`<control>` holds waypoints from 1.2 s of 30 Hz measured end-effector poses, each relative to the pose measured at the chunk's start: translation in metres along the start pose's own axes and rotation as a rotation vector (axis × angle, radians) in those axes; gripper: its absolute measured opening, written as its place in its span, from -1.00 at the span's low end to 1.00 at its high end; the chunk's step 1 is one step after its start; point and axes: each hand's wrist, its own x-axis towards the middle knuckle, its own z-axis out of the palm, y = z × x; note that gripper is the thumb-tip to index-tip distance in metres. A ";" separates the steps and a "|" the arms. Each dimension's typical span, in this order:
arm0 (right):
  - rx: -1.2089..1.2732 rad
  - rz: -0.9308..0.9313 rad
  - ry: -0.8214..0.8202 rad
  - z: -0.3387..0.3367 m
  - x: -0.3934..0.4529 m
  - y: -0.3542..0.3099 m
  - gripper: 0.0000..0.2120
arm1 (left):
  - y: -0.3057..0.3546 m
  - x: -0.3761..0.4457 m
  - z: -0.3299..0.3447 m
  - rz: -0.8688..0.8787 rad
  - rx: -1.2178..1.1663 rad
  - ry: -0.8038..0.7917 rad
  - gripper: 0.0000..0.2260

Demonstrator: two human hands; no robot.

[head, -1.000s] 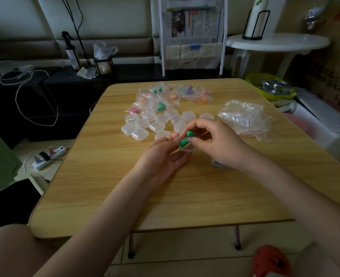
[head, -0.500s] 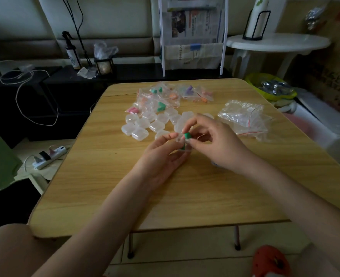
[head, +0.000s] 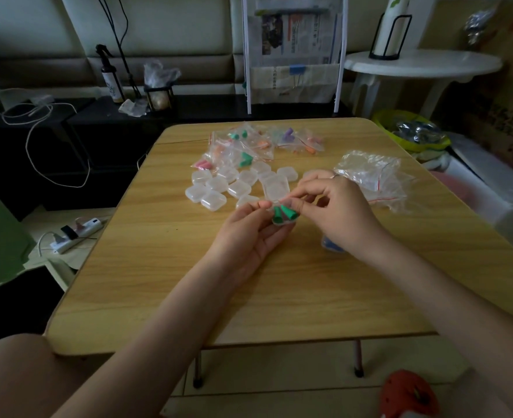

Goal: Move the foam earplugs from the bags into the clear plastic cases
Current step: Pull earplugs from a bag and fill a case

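Earplugs, two green tapered foam ones [head: 283,214], lie side by side in the small clear plastic case [head: 275,191] your left hand [head: 250,233] grips above the counter [head: 165,267]; your right hand's [head: 336,212] fingers pinch its open lid.

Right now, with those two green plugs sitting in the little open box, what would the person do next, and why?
Probably fold the lid shut: both green earplugs already lie in the case held by the left hand, and the right hand pinches at its edge.
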 end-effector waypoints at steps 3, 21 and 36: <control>-0.034 -0.033 0.026 0.004 -0.003 0.000 -0.97 | 0.000 -0.002 0.002 0.004 0.005 -0.009 -0.89; 0.019 0.009 -0.151 0.001 -0.004 -0.003 -0.79 | 0.001 -0.002 0.001 0.004 0.084 0.027 -0.91; 0.407 0.205 -0.164 -0.004 -0.001 -0.001 -0.67 | 0.002 -0.003 0.003 -0.073 0.062 -0.042 -0.84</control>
